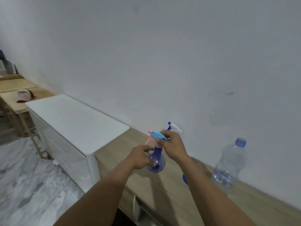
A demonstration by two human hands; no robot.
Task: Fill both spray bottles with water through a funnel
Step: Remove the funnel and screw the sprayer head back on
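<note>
The blue spray bottle [158, 161] is held over the near part of the wooden worktop [162, 194]; whether its base rests on the wood cannot be told. Its round body is cupped by the left hand [141, 158], fingers curled round it. The light-blue and pink trigger head [156, 134] is gripped from the rear by the right hand [173, 144].

The step in hand is judged to be unscrewing that head. It is best done with the body kept from turning by the left hand while the twist is applied low, at the pink collar [158, 145], not at the trigger, which could flex or squirt. The head should be lifted straight up so that the dip tube is drawn out cleanly.

The second spray bottle [175, 128] is seen only by its white and blue head behind the right hand. An uncapped clear water bottle [229, 163] stands well apart to the right. No funnel can be identified; a small blue object [184, 178] is mostly hidden by the right forearm.
</note>
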